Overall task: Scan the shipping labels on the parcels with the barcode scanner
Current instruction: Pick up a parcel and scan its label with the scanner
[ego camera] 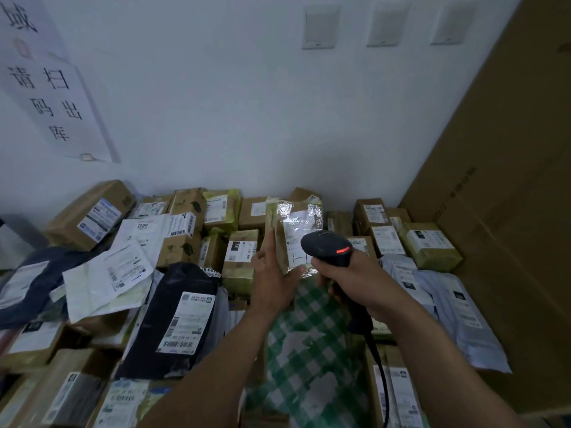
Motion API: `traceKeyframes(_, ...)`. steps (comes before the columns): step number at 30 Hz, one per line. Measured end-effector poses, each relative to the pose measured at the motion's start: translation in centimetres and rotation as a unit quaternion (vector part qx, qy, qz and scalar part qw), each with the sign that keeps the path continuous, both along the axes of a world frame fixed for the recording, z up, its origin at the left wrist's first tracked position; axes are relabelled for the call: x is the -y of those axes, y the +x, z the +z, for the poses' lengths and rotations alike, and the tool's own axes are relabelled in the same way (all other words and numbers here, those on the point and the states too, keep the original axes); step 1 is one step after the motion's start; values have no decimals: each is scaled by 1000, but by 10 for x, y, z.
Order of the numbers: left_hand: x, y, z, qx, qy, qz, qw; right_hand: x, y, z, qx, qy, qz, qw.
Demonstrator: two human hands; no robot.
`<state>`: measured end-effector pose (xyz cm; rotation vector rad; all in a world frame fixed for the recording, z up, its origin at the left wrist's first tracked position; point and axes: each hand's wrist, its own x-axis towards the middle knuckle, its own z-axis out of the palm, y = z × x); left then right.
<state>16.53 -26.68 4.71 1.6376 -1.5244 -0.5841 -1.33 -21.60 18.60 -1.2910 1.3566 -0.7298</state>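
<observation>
My left hand holds up a small cardboard parcel wrapped in shiny tape, tilted upright above the pile, thumb on its front lower edge. Its white shipping label faces me. My right hand grips the handle of a black barcode scanner. The scanner's head sits just in front of the label, and a red light glows on its top. A black cable hangs down from its handle.
Many labelled parcels cover the surface below: brown boxes, a black mailer bag, white mailers, a green checked bag. A large cardboard box stands on the right. A white wall with a paper sign rises behind.
</observation>
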Motion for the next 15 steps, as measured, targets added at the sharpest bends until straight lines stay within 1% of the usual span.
traceKeyframes(4, 5, 1, 0, 2, 8, 3, 1000, 4, 0, -1, 10, 19, 7, 1000)
traceKeyframes(7, 9, 1, 1, 6, 4, 3, 1000, 8, 0, -3, 9, 19, 6, 1000)
traceKeyframes(12, 15, 3, -1, 10, 26, 1, 1000, 13, -1, -3, 21, 15, 1, 1000)
traceKeyframes(15, 16, 1, 0, 9, 19, -8, 1000, 16, -3, -2, 22, 16, -1, 1000)
